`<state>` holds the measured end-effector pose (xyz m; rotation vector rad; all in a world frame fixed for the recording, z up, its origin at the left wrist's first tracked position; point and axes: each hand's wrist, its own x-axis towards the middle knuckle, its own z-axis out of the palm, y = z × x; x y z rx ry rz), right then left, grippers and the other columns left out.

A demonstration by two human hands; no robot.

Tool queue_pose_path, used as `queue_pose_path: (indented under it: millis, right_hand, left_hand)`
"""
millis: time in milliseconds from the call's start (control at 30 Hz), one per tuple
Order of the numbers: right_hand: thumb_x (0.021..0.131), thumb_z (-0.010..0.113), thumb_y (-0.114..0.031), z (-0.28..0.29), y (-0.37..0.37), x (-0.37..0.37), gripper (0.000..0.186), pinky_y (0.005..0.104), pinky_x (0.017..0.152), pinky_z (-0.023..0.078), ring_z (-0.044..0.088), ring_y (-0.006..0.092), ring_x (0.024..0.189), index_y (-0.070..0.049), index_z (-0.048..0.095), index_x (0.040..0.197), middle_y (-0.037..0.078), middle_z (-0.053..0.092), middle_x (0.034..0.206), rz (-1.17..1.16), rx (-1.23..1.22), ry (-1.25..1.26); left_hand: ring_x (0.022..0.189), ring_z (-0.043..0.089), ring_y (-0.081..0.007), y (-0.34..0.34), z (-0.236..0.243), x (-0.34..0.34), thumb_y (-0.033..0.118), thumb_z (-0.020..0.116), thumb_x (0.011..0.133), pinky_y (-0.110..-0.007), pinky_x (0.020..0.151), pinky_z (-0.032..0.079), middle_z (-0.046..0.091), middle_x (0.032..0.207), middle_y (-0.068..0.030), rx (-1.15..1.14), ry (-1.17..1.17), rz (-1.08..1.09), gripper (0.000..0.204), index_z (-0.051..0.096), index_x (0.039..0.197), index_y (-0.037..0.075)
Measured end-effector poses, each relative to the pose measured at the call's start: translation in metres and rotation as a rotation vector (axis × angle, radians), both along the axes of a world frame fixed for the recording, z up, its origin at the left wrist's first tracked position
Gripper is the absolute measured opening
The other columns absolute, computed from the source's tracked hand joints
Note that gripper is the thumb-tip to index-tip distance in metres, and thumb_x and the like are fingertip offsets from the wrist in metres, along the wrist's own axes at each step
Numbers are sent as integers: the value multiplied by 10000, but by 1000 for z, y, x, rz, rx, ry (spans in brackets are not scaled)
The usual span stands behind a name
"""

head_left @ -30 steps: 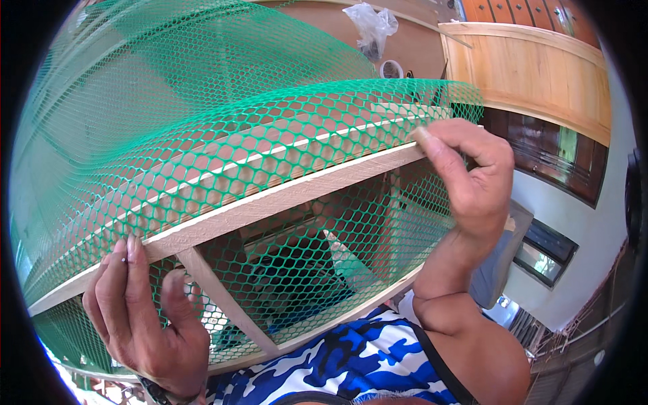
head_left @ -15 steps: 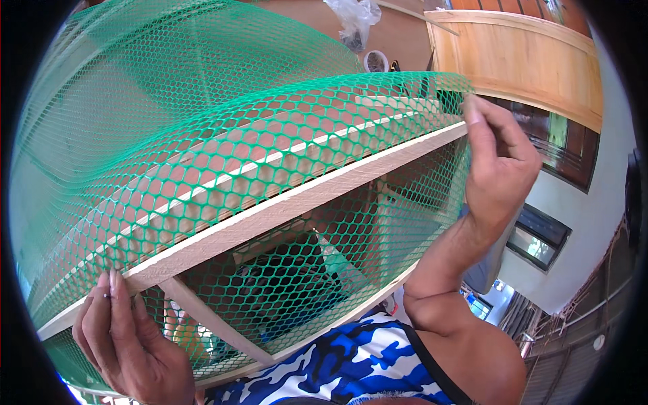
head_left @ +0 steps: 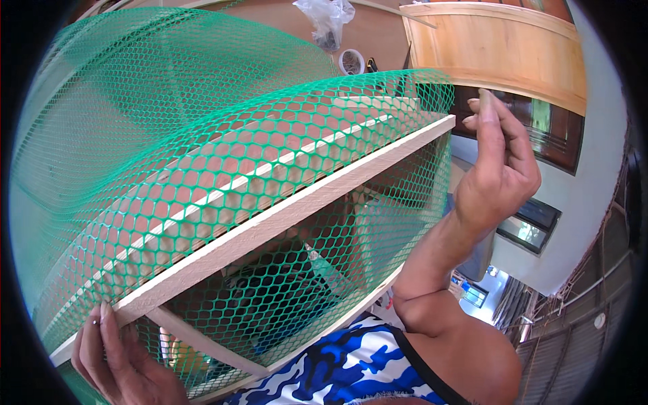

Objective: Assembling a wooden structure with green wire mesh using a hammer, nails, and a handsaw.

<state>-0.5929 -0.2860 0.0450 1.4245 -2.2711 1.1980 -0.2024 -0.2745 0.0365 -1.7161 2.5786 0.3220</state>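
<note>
My left hand (head_left: 128,358) grips the pale wooden batten (head_left: 290,199) at lower left, fingertips against it and the green mesh; a small dark speck at the fingers is too small to name. The batten runs diagonally up to the right, with a short strut (head_left: 202,337) branching downward. Green plastic mesh (head_left: 115,81) drapes loosely behind it and shows below it too. My right hand (head_left: 498,152) is raised just right of the batten's upper end and the mesh edge, fingers bent, slightly apart, with nothing visible in them.
Beyond the mesh lie a brown board (head_left: 283,27), a crumpled plastic bag (head_left: 322,17), a small round tub (head_left: 351,62) and dark tools (head_left: 371,65). A light wooden panel (head_left: 493,50) stands at top right, above a dark window (head_left: 553,142) in a white wall (head_left: 574,223).
My right hand moved right and up along the batten, then came away from it and the mesh edge. My left hand sits lower in the picture, still at the batten, as the view has shifted.
</note>
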Motion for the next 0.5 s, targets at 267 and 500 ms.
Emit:
queue_pose_path:
  millis: [267,500]
  right_hand:
    - [910,704,-16,-3,-3,0,170,199,666,503,659,101,732,88,740,1040,126,751,872,16,-96,-46]
    - [934,652,-4,-2,-2,3,198,275,729,537,652,156,761,112,717,1080,166,740,922,-16,-76,-39]
  left_hand:
    - [917,679,-225,-5,-9,-5,191,806,862,-356,756,535,736,1062,-84,-270,73,19,213,796,1054,100]
    - [1213,557,-372,9,-13,30,27,580,992,-492,1019,499,552,1291,-210,-13,-15,-29,318,616,1305,-19]
